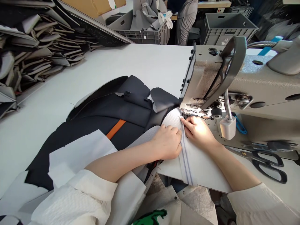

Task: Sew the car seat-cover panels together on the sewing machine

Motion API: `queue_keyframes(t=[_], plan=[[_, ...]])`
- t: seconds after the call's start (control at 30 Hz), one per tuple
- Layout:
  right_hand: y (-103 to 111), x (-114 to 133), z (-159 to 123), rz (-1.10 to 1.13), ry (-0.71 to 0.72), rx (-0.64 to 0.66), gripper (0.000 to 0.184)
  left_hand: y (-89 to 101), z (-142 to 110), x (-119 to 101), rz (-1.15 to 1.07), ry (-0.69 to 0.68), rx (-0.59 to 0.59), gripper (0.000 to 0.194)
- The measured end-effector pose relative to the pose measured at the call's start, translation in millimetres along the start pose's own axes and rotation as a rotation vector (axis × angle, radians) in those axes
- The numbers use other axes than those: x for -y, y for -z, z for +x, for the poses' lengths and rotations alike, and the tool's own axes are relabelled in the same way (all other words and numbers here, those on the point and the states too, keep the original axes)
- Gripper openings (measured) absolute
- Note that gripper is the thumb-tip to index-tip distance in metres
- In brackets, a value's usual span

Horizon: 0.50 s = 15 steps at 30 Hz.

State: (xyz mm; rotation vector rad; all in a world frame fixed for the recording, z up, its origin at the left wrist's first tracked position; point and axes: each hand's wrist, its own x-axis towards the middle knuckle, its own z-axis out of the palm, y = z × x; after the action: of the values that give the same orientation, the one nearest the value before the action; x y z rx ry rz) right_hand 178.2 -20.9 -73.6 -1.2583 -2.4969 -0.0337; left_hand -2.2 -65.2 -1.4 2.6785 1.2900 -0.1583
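A dark seat-cover-like piece [103, 125] with an orange stripe [116, 129] lies on the table, its pale mesh backing turned up near the needle. My left hand [167, 142] is closed, fingers curled on the backing and the edge of a white strip [186, 165] with blue lines. The strip hangs toward the table's front edge. Right at the presser foot of the sewing machine [211, 68], my right hand [198, 131] pinches the strip's upper end by thumb and forefinger. The machine's lamp lights this hand.
Black-handled scissors [267, 162] lie to the right, below the machine arm. Stacked cut pieces [39, 47] fill the left side. Grey crates [229, 26] stand behind the table [161, 62], near another person's legs [187, 20]. White sheets [79, 150] lie under my left forearm.
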Motion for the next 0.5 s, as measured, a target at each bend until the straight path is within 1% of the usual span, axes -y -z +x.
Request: queue_keyframes(t=[0.2, 0.37, 0.5], plan=[[0, 13, 0, -0.071, -0.064, -0.02, 0.04, -2.1, 1, 1, -0.004, 0.003, -0.004, 0.033], [3, 12, 2, -0.079, -0.063, -0.012, 0.039, -5.3, 2, -1, -0.012, 0.012, -0.003, 0.037], [1, 9, 4, -0.114, -0.034, -0.007, 0.039, -6.3, 8, -5, -0.008, 0.041, -0.002, 0.04]])
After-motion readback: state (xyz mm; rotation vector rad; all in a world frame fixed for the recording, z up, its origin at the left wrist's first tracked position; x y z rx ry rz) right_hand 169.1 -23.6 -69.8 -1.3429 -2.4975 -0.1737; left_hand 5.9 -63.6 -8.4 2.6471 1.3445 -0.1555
